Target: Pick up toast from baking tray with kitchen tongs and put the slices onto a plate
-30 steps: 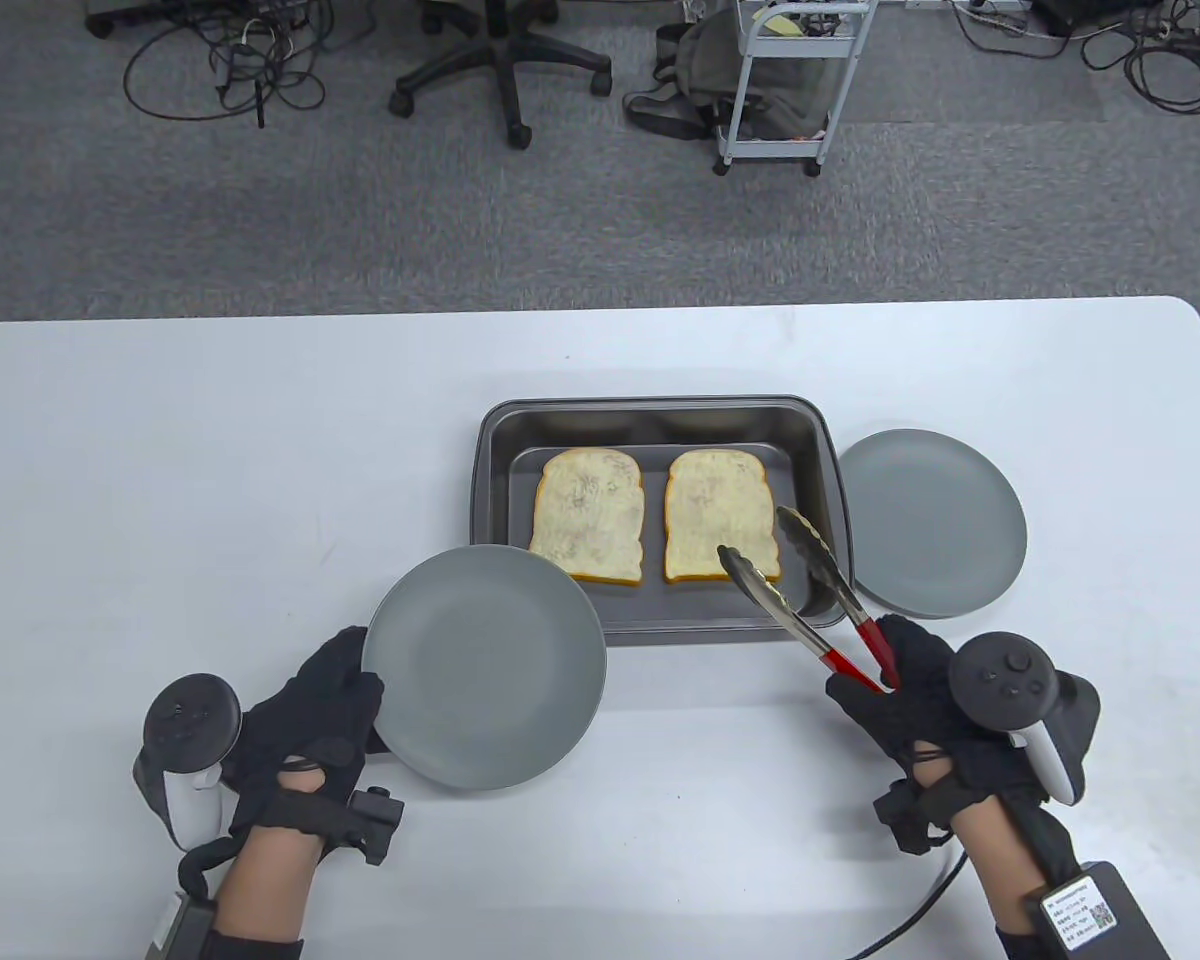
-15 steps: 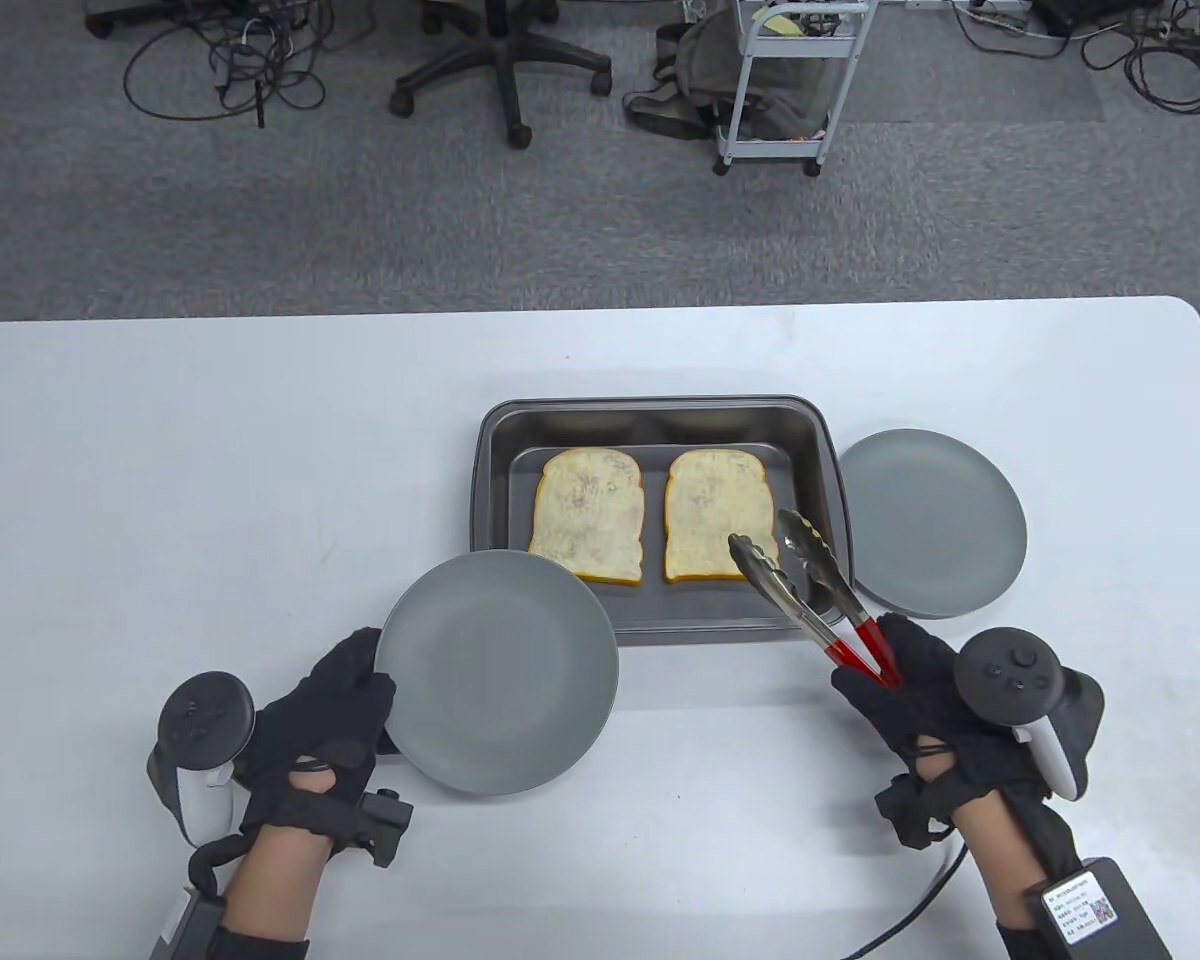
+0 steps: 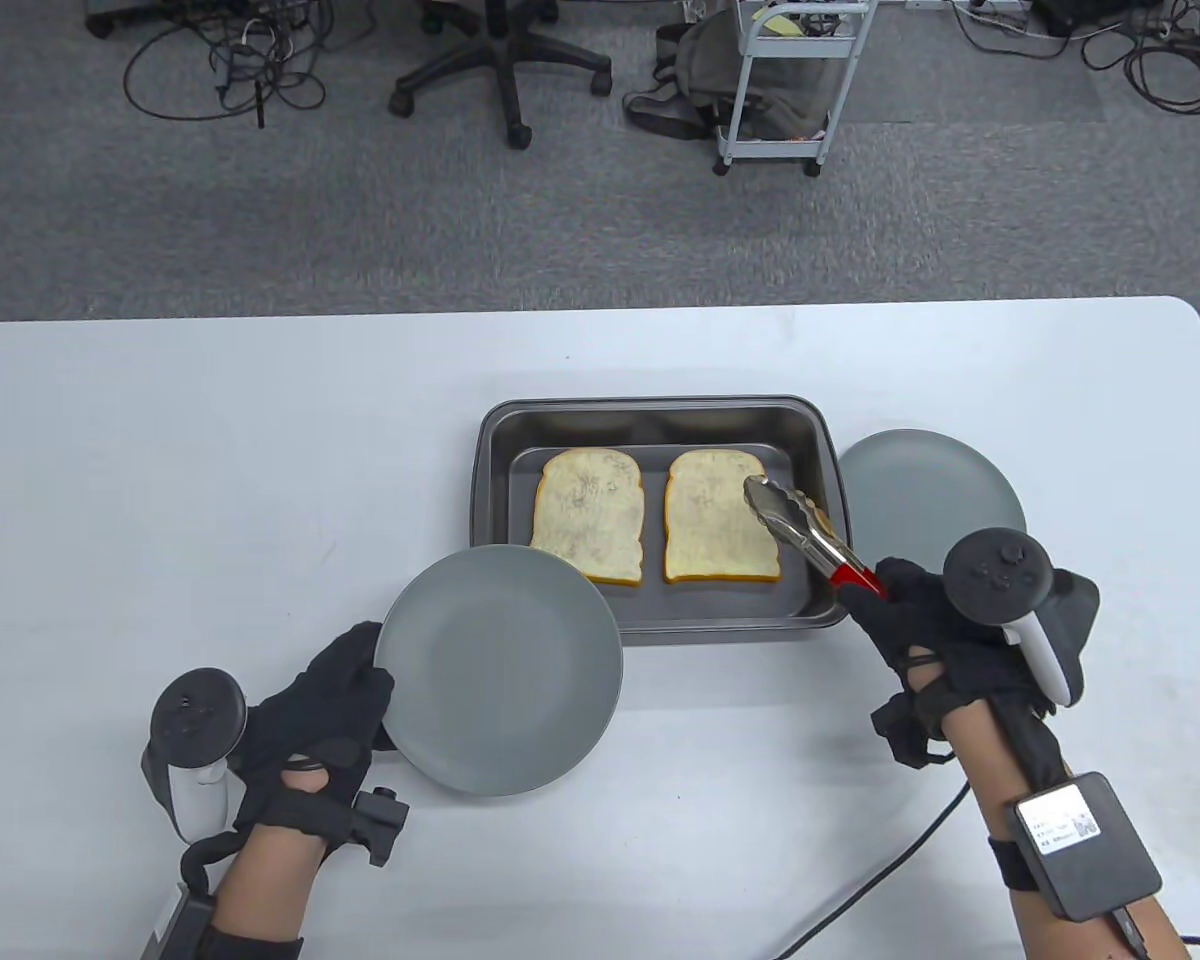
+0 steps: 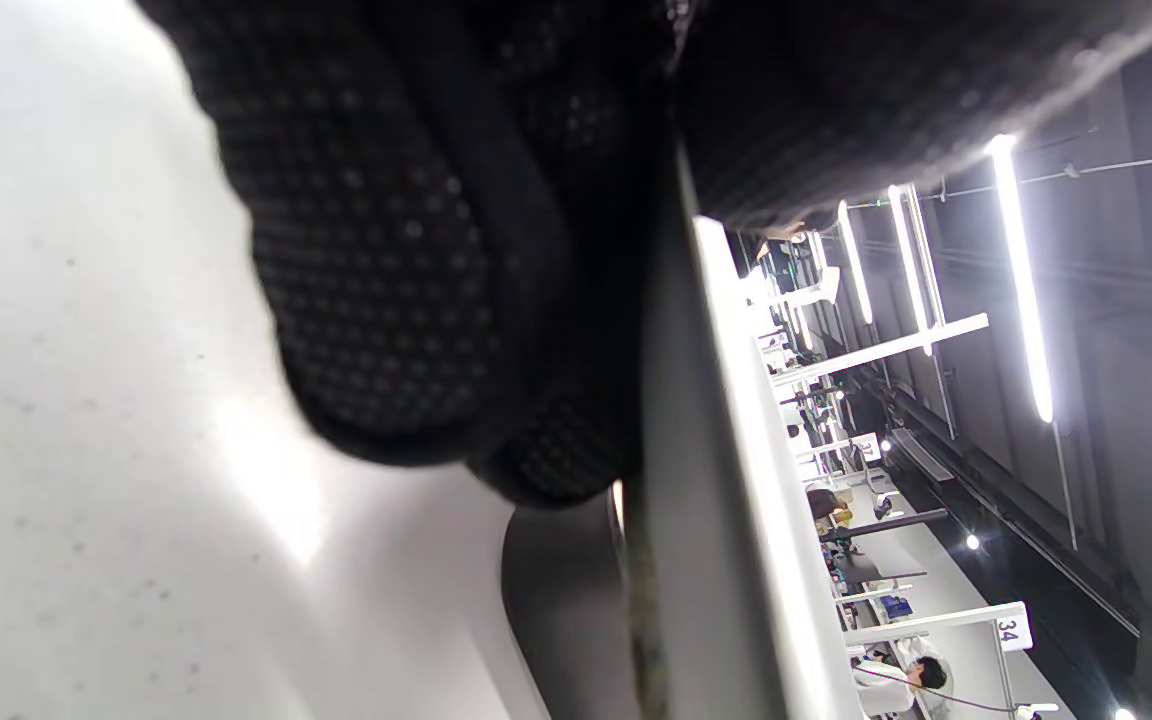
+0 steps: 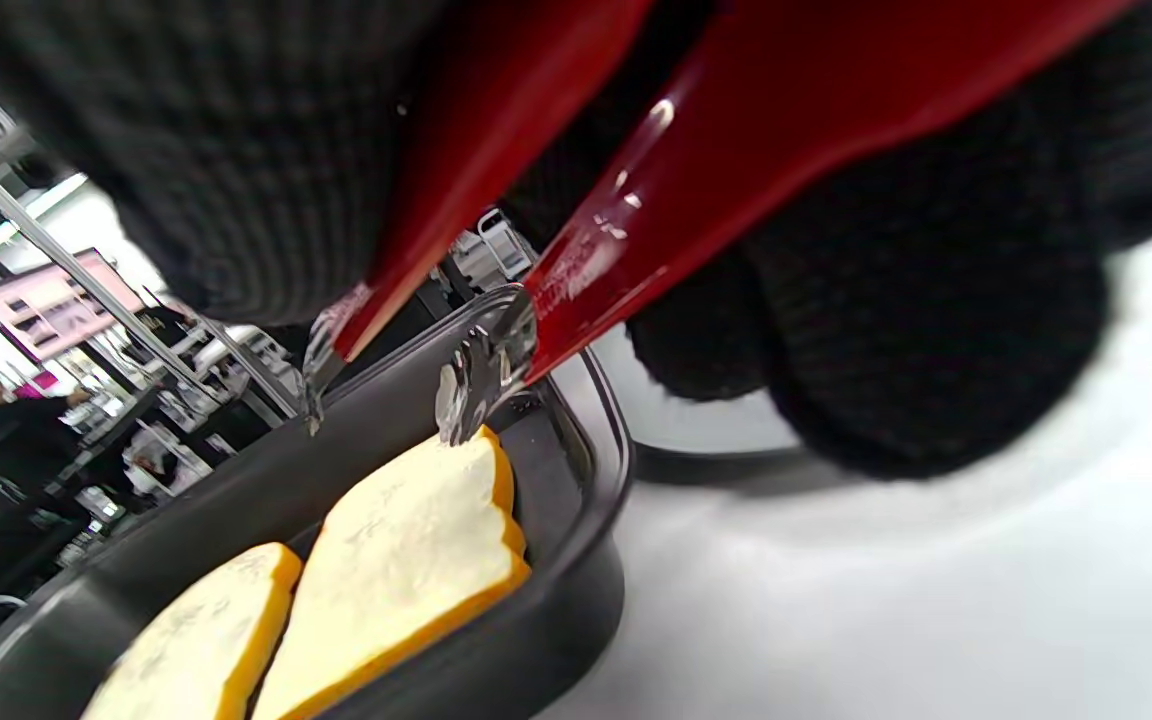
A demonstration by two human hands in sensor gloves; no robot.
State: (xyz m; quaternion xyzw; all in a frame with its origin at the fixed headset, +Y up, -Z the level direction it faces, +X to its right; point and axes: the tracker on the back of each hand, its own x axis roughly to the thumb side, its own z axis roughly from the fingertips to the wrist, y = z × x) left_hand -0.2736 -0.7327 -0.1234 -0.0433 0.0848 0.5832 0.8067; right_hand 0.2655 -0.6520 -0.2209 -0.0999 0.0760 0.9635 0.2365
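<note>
Two toast slices lie side by side in the dark baking tray (image 3: 495, 440): the left slice (image 3: 588, 512) and the right slice (image 3: 715, 520). My right hand (image 3: 920, 625) grips the red handles of the metal tongs (image 3: 798, 530). Their tips stand close together over the right slice's right edge; in the right wrist view the tongs (image 5: 476, 375) touch that slice (image 5: 406, 560) at its far corner. My left hand (image 3: 335, 705) holds a grey plate (image 3: 500, 668) by its left rim, lifted over the tray's near left corner.
A second grey plate (image 3: 945, 495) lies on the white table (image 3: 210, 480) just right of the tray, partly behind my right hand. Beyond the table's far edge stand an office chair (image 3: 505, 70) and a white cart (image 3: 780, 90).
My right hand moved forward and the tongs' arms closed together, their tips shifting from the right slice's near corner to its right edge. The plate in my left hand drifted slightly right.
</note>
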